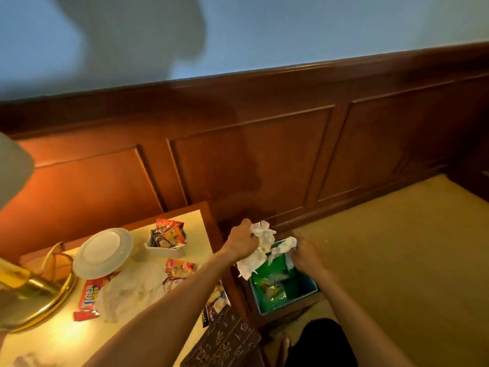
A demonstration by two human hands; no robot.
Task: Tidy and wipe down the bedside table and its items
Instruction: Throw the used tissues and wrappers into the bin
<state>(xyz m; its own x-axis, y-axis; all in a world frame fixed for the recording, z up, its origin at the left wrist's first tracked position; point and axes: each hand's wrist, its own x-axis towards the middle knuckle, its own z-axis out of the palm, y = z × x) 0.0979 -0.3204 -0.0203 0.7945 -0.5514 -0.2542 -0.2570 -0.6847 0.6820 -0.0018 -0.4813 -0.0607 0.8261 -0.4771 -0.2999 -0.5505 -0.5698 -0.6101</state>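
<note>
My left hand (242,241) grips a wad of crumpled white tissue (258,250) above a small bin (309,292) that stands on the floor beside the bedside table (60,337). My right hand (307,254) holds more white tissue (284,246) and touches a green wrapper (272,268) at the bin's mouth. The bin holds green packaging. On the table lie a red snack wrapper (88,296), crumpled tissue (132,290), several sachets (178,268) and an upturned white plate (103,252).
A brass lamp base (34,292) and a white shade (13,168) fill the table's left side. A white holder with sachets (166,239) stands at the back. A dark carved box (225,340) sits at the table's near corner. Wood panelling runs behind; yellow carpet (397,260) lies right.
</note>
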